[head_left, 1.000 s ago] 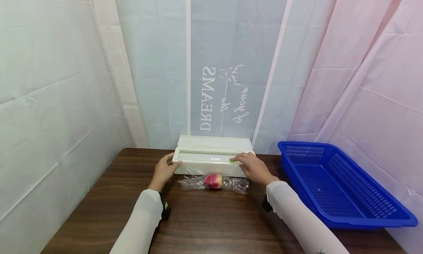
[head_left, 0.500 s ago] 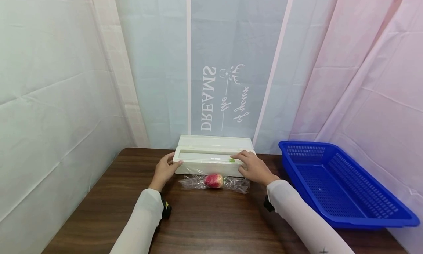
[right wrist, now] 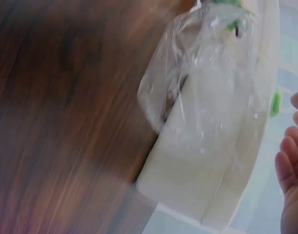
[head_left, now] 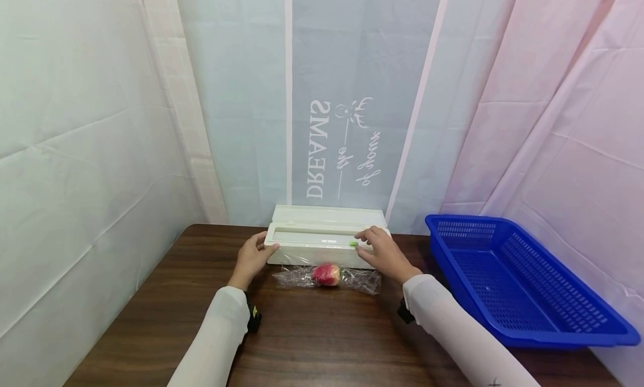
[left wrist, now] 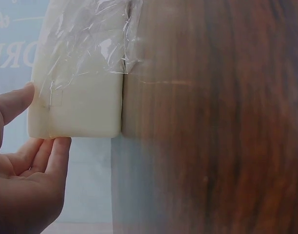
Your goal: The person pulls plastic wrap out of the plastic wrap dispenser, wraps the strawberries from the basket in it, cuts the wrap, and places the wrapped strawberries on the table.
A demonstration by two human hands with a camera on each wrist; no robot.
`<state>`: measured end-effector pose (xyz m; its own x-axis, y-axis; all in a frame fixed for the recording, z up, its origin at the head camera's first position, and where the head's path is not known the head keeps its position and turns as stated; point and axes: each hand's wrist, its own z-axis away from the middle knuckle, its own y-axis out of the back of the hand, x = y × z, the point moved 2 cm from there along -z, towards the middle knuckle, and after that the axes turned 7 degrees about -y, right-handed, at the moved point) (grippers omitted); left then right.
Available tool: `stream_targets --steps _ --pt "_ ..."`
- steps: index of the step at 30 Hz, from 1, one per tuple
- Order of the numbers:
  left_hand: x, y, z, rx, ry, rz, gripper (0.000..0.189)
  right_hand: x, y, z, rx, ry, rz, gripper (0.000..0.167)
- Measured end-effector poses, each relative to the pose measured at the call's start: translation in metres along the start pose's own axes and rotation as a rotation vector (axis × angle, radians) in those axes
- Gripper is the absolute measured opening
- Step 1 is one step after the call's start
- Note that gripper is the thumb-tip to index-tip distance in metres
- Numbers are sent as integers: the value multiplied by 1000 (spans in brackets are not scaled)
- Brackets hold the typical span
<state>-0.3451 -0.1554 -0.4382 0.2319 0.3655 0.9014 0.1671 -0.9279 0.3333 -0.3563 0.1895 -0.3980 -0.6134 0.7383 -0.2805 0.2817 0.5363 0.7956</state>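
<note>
A white cling film dispenser (head_left: 312,256) stands at the table's back with its lid (head_left: 329,215) raised. My left hand (head_left: 251,259) holds its left end. In the left wrist view the thumb (left wrist: 17,102) touches the top edge and fingertips touch the end face. My right hand (head_left: 384,255) hovers by the right end, fingers loosely bent and holding nothing. A small green slide cutter (head_left: 353,244) sits on the dispenser's front rim, a gap away from the right fingers in the right wrist view. Before the dispenser lies a red-and-yellow fruit (head_left: 327,275) wrapped in clear cling film (head_left: 297,277).
A blue plastic basket (head_left: 533,342) with slotted walls stands at the right, close to the right forearm. Printed curtains (head_left: 251,124) hang behind and beside the brown wooden table (head_left: 322,342).
My right hand has drawn up and off the green cutter, which its fingertips were touching before. The left hand stays on the dispenser's end; the wrapped fruit has not moved.
</note>
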Motion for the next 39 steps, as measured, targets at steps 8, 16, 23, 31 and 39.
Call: stream_targets --steps 8,16,23,31,39 --pt "1 0 1 -1 -9 -15 67 -12 -8 -3 -5 -47 -27 24" --pt "-2 0 1 0 -10 -2 65 -15 -12 -4 -18 -120 -9 27" --pt "-2 -1 1 5 -10 3 66 -16 -14 -5 -27 -178 10 28" --pt "0 0 0 5 -13 -7 65 -18 -13 -7 -41 -215 18 22" --pt "0 -1 1 2 -5 -10 66 -15 -17 -6 -6 -190 40 20"
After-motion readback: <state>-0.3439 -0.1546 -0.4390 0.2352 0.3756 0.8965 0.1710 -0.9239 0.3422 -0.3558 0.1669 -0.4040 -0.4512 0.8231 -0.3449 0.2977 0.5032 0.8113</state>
